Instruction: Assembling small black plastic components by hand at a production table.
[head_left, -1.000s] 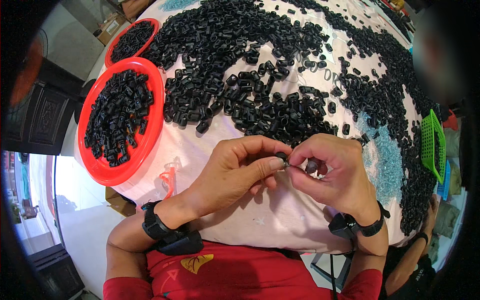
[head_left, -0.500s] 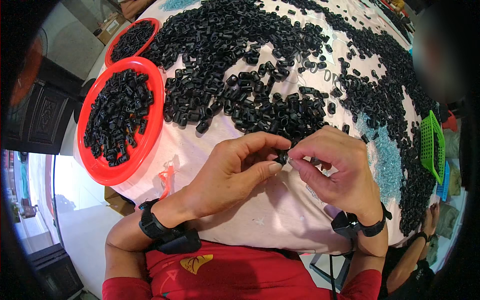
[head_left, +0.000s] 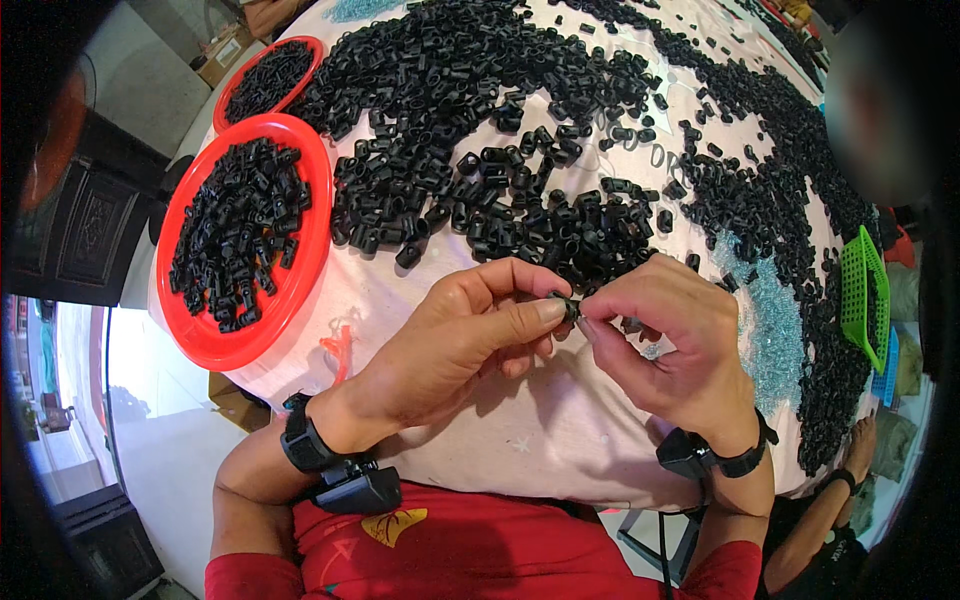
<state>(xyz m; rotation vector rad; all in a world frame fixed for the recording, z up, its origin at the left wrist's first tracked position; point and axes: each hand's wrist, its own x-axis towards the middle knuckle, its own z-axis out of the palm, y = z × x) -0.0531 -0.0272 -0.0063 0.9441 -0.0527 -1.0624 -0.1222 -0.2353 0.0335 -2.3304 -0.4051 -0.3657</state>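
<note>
black plastic, one small tube-shaped piece (head_left: 567, 303), sits pinched between our left hand (head_left: 455, 345) thumb and the fingertips (head_left: 590, 312) of our right hand (head_left: 672, 345), both closed tight on it, just this side of the heap. we judge the work far from done: the big spread of loose black plastic pieces (head_left: 520, 150) beyond our fingers dwarfs what fills the round red plastic tray (head_left: 300, 270) to their left and the second red tray (head_left: 232, 90) behind it. a brown cardboard box (head_left: 222, 60) lies far off beyond the trays; a green plastic basket (head_left: 860, 290) stands to the right.

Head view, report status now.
Left hand and right hand both pinch one small black part. Loose black pieces heaped just beyond. Nothing blocking.
</note>
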